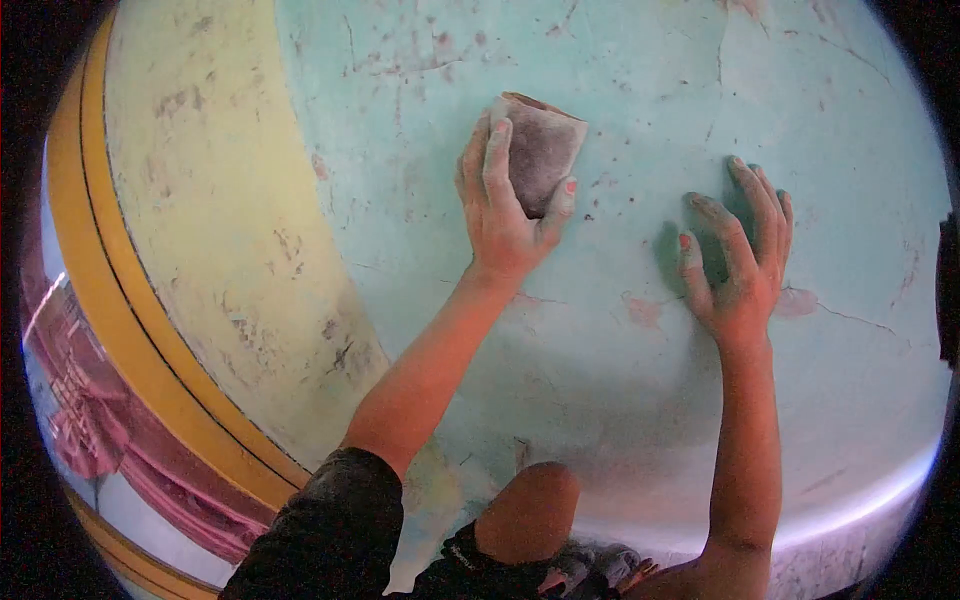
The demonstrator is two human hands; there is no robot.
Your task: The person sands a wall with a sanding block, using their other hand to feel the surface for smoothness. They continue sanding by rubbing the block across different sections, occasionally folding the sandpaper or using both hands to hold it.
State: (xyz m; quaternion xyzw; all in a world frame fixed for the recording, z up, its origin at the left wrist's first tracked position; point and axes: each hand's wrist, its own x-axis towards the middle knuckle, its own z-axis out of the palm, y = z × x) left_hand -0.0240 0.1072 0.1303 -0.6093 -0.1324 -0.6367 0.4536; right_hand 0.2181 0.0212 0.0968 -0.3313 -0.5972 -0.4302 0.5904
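My left hand grips a folded piece of sandpaper, dark grey-brown on its face with a paler worn edge. The fingers wrap its left side and the thumb presses low on the right, holding it against the pale green wall. Over to the right, my right hand has its fingers spread and slightly bent, the tips at the wall surface with nothing in them. Pale dust coats the fingers of both hands. Chips, cracks and dark spots mark the paint around them.
A yellowish band of worn paint runs down the wall's left side. Beyond it curves an orange-yellow frame with a dark line, and pinkish-red cloth hangs past that. My bent knee is close to the wall, low in view.
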